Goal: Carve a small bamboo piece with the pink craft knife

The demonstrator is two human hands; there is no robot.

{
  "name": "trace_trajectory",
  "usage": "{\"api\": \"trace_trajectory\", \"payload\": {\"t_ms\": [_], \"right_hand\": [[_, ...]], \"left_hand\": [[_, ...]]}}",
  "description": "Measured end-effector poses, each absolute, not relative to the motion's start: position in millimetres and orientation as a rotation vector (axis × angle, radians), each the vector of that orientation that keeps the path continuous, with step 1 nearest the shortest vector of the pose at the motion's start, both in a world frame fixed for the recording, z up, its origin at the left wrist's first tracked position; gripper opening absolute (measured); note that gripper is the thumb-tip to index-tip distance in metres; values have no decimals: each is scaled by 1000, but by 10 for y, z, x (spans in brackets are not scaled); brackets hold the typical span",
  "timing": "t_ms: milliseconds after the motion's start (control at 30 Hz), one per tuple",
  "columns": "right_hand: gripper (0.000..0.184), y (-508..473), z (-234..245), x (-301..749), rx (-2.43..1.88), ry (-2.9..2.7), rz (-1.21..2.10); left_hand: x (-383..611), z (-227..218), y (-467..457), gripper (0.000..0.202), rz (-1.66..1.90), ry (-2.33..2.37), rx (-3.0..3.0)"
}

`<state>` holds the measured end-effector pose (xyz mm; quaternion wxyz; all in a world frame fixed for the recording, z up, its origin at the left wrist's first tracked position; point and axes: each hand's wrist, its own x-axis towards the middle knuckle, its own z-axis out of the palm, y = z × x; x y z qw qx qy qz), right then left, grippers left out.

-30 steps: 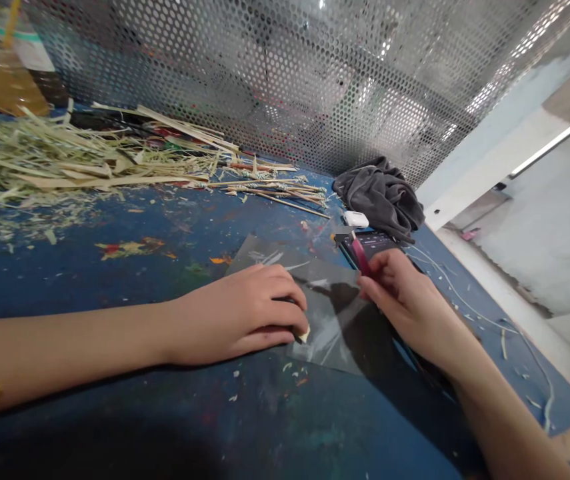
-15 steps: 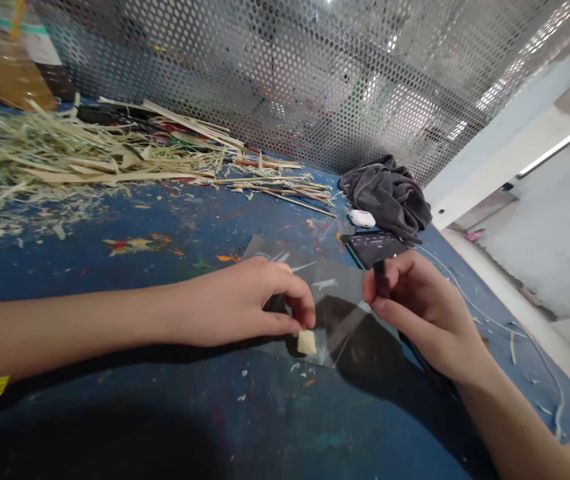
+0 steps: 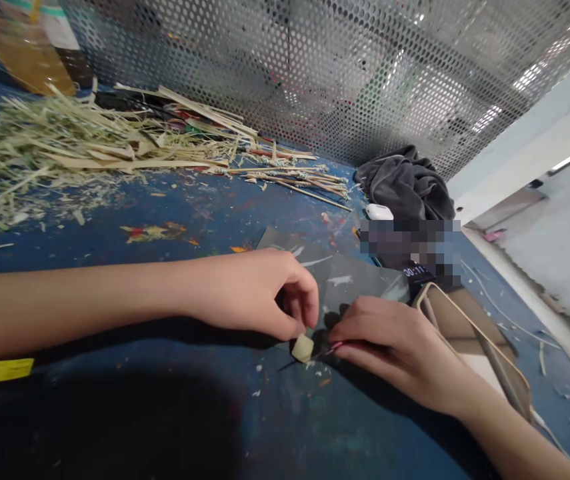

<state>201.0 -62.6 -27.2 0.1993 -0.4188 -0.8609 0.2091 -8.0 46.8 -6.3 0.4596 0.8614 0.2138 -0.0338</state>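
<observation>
My left hand (image 3: 269,293) comes in from the left, thumb and fingers pinched at the upper edge of a small pale-yellow square piece (image 3: 303,348). Across from it, my right hand (image 3: 395,343) is closed, thumb against fingers, on a thin pointed tool (image 3: 335,347). Only a short pinkish part and a fine tip of this tool show, aimed at the pale piece; its exact kind is hidden. Under both hands lies a grey, see-through sheet (image 3: 337,277) with whitish scuffs.
Pale plant strips and shavings (image 3: 89,143) heap at the back left, beside thin sticks (image 3: 305,180). A drink bottle (image 3: 39,57) stands behind them. A dark cloth (image 3: 409,180), a white case (image 3: 379,212) and a tan phone cover (image 3: 479,340) lie right. Perforated metal (image 3: 315,80) backs the table.
My right hand has come down and left, bringing the tool beside the pale piece. The piece is now tilted. The view has shifted, and the tan cover now shows.
</observation>
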Motion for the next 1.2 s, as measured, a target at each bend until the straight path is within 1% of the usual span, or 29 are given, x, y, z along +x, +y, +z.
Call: {"api": "trace_trajectory", "payload": {"t_ms": [300,400,467,600,767,933,1033,1200], "right_hand": [[22,-691,-395,1986,-1187,-2556,128],[33,-737,-460,2050,-1142,-2597,27],[35,-769,-515,2094,-1195,-2570,20],[27,-811,-583,2140,-1386,-2480,103],[36,-749,-495,2139,-1126,-2661,-150],[26,-658,-375,2143,-915,-2779,-52],[25,-682,-388,2137,-933,-2742,-99],[31,-743,-462,2108,-1001,-2645,-265]], "left_hand": [[-87,-138,438,8,-6,529,2050],[-81,-167,430,10,18,535,2043],[-72,-179,422,11,28,550,2035],[-54,-183,399,10,41,610,2006],[-40,-168,387,13,16,644,1944],[-38,-185,378,14,44,619,1914],[-32,-194,367,15,63,646,1913],[-10,-183,367,15,34,652,1889]]}}
